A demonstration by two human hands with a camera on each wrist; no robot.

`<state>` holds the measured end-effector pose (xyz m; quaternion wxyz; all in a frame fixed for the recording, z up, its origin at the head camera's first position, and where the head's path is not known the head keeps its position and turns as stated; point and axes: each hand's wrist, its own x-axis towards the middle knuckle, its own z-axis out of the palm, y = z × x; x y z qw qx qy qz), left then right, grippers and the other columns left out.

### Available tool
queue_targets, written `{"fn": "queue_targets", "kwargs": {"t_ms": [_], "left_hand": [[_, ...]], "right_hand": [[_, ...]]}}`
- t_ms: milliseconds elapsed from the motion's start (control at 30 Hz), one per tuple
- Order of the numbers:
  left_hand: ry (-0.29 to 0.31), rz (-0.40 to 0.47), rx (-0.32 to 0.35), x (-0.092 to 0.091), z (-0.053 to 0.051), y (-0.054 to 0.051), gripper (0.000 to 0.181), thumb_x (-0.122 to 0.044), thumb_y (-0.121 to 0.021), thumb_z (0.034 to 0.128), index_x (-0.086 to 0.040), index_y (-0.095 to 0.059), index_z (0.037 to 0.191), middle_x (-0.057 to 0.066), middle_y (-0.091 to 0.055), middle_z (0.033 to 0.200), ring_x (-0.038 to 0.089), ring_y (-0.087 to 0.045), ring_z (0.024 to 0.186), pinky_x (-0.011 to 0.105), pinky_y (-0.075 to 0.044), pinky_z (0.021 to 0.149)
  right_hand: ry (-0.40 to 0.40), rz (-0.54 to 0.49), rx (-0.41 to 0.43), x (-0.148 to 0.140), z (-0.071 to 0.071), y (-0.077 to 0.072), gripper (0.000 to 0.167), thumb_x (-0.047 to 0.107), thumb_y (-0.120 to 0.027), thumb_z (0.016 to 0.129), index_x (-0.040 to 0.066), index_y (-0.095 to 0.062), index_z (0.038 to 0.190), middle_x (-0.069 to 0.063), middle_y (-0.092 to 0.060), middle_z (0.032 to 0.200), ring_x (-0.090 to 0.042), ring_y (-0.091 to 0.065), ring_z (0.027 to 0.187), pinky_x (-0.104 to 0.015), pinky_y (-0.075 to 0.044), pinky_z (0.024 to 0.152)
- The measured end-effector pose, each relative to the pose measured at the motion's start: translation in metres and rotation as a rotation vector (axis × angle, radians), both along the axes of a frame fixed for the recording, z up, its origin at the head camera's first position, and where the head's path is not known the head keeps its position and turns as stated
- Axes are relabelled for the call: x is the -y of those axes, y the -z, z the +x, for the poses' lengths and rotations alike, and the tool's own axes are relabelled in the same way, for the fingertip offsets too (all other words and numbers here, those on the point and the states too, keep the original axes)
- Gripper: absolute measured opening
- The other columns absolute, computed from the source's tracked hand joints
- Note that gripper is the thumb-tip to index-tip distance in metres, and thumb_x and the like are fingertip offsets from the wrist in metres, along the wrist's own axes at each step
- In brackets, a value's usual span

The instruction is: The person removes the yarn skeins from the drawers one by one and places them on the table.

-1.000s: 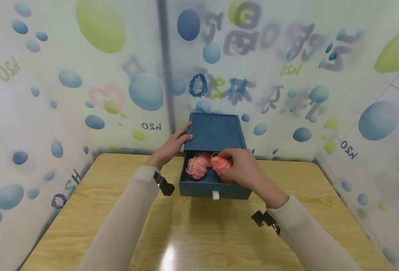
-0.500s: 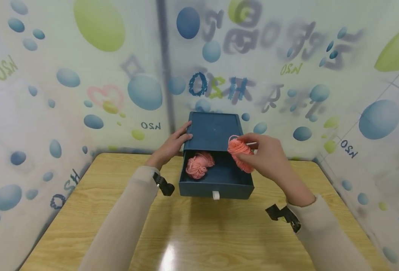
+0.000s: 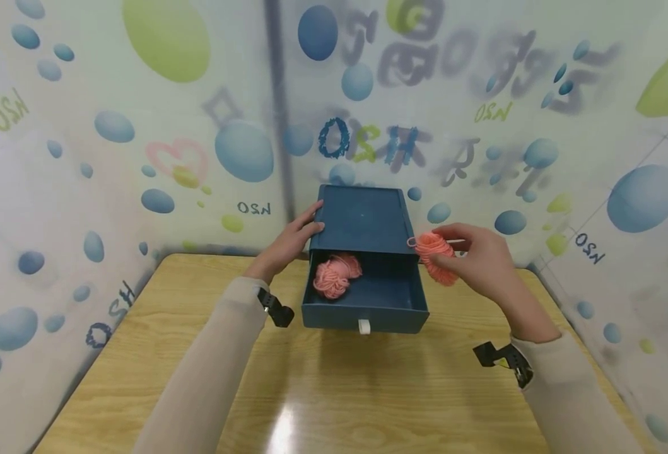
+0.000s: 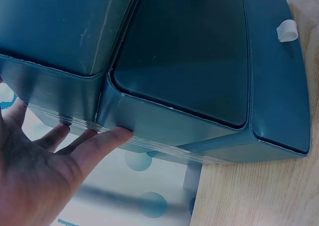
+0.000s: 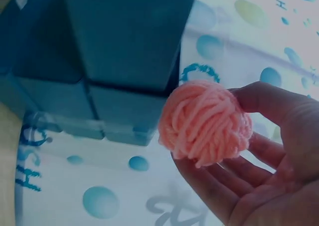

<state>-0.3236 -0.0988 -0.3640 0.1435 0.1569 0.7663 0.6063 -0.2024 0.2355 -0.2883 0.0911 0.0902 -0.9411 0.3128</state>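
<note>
The left hand [image 3: 287,247] lies spread against the box's [image 3: 362,217] left side, seemingly steadying it, while the right hand [image 3: 484,257] pinches orange yarn [image 3: 434,260] just beside its right edge, pink yarn [image 3: 335,277] inside its drawer [image 3: 334,317].

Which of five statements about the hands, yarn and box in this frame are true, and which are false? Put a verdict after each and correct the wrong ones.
1. The right grip holds a yarn ball. True.
2. The drawer is pushed fully shut. False: the drawer stands open, with more yarn lying in its left part.
3. The left grip touches the side of the blue box. True.
4. The held yarn ball is down inside the drawer. False: it is outside, by the right edge of the box in the head view.
5. A white tab sits on the drawer's front. True.
</note>
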Motion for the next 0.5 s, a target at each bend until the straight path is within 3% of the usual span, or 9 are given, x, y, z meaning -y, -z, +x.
{"fn": "queue_targets", "kwargs": {"t_ms": [267, 500], "left_hand": [[-0.003, 0.008, 0.003, -0.002, 0.0, 0.001, 0.06, -0.042, -0.044, 0.1059, -0.048, -0.018, 0.16, 0.002, -0.004, 0.173, 0.036, -0.025, 0.155, 0.066, -0.045, 0.104], [-0.005, -0.001, 0.005, -0.001, -0.003, 0.002, 0.06, -0.043, -0.044, 0.1059, -0.049, -0.017, 0.16, 0.001, -0.003, 0.173, 0.036, -0.025, 0.155, 0.067, -0.045, 0.104]], "right_hand": [[0.047, 0.003, 0.027, -0.016, -0.007, 0.019, 0.044, 0.024, -0.074, 0.092, 0.005, -0.065, 0.131, -0.021, -0.067, 0.129, -0.042, -0.068, 0.112, -0.046, -0.06, 0.078], [0.075, -0.024, 0.052, -0.029, -0.023, 0.057, 0.044, 0.02, -0.071, 0.093, 0.001, -0.063, 0.132, -0.023, -0.067, 0.127, -0.042, -0.068, 0.109, -0.046, -0.061, 0.079]]}}
